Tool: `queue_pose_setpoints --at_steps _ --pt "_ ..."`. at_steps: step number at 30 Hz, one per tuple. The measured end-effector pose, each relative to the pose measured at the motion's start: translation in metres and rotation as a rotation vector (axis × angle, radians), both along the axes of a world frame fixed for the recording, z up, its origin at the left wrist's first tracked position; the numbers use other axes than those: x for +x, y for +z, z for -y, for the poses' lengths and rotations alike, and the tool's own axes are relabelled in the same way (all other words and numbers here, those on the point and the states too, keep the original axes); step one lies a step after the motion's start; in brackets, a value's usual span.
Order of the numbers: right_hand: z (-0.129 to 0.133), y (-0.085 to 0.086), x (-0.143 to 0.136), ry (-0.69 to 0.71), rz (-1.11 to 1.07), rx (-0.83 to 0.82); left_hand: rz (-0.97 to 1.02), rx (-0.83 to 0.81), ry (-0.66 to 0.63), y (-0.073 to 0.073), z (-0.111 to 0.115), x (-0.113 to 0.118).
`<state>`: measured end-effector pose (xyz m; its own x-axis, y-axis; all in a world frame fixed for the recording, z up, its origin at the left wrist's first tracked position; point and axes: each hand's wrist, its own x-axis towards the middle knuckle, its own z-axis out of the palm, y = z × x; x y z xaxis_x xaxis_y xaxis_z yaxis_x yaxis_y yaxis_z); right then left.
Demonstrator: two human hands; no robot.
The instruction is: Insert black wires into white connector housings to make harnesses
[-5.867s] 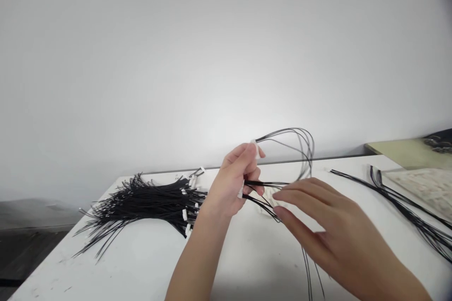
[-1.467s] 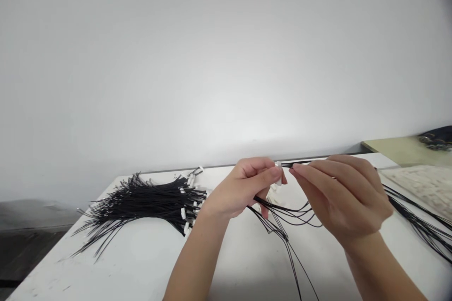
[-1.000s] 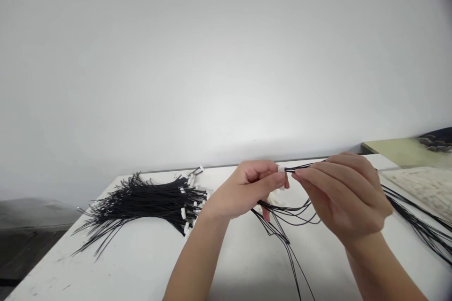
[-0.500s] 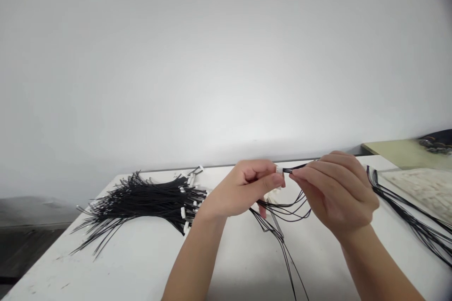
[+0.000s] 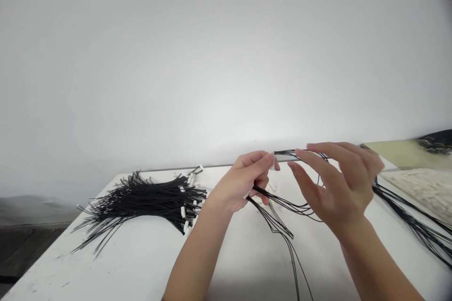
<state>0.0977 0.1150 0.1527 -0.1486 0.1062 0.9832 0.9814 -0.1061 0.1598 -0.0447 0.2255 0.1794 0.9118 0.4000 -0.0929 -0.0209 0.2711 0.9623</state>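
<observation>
My left hand (image 5: pixel 252 176) pinches a small white connector (image 5: pixel 273 161) between thumb and finger. Thin black wires (image 5: pixel 284 152) run from that connector to the right, behind my right hand. More black wires (image 5: pixel 282 202) pass through the lower fingers of my left hand and hang toward the front of the table. My right hand (image 5: pixel 339 178) is just right of the connector with its fingers spread, slightly blurred, and nothing is gripped in it.
A thick bundle of black wires (image 5: pixel 148 200) with white connectors lies on the white table (image 5: pixel 141 263) at left. Loose black wires (image 5: pixel 406 214) lie at right, beside a tray of white pieces (image 5: pixel 420 190). A pale wall stands behind.
The fingers of my right hand have come apart and let go of the wires near the connector. My left hand has tilted the connector and moved it slightly left and up.
</observation>
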Motion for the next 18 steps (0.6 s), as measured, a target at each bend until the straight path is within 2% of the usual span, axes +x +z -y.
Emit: queue_pose_setpoints --at_steps 2,5,7,12,18 --pt "0.006 0.004 -0.007 0.07 -0.002 -0.004 0.014 -0.035 0.049 0.002 0.0 0.0" --pt "0.014 0.008 -0.017 0.312 -0.023 -0.213 0.052 -0.092 0.081 0.003 -0.002 0.0" --pt "0.016 0.01 -0.022 0.381 -0.034 -0.347 0.08 -0.119 0.1 0.003 -0.003 -0.001" --pt "0.012 0.01 -0.024 0.31 -0.027 -0.415 0.08 -0.166 0.138 0.004 -0.005 -0.001" --pt "0.011 0.01 -0.021 0.314 -0.065 -0.407 0.077 -0.17 0.152 0.004 -0.004 0.0"
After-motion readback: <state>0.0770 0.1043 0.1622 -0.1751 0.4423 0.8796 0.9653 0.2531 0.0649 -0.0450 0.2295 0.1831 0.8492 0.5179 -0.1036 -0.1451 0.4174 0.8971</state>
